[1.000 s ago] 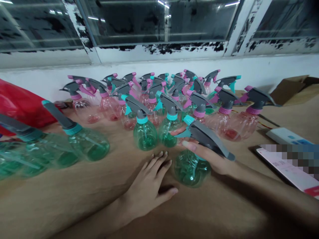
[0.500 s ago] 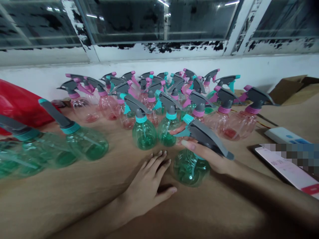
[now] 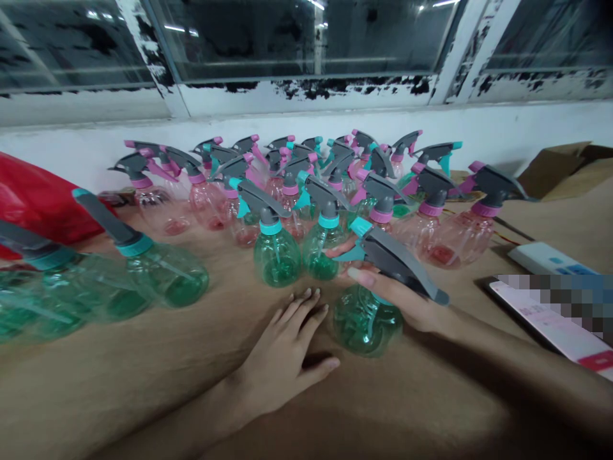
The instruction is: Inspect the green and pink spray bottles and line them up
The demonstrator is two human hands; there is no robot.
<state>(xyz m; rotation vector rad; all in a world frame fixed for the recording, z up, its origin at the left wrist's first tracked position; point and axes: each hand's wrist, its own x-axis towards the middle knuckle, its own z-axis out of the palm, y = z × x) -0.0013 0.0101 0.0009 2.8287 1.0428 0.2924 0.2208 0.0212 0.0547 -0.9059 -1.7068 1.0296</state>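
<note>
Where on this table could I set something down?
Bare tabletop shows between the left hand and the green bottles at left, and between the carton and the white box. It's crowded near the wall, where spray bottles stand close together.

Bench view, logged from my remote station. A brown table (image 3: 158, 364) fills the lower field; I note faint grain and a darker near edge. It runs back to a plain white wall (image 3: 541, 124). Above, a window (image 3: 249, 48) shows dark panes set between slanting pale posts (image 3: 175, 105). Ragged black patches break the white along its lower frame (image 3: 225, 101). I record bright light streaks (image 3: 445, 4) high in the glass; cannot tell whether reflected.
</note>
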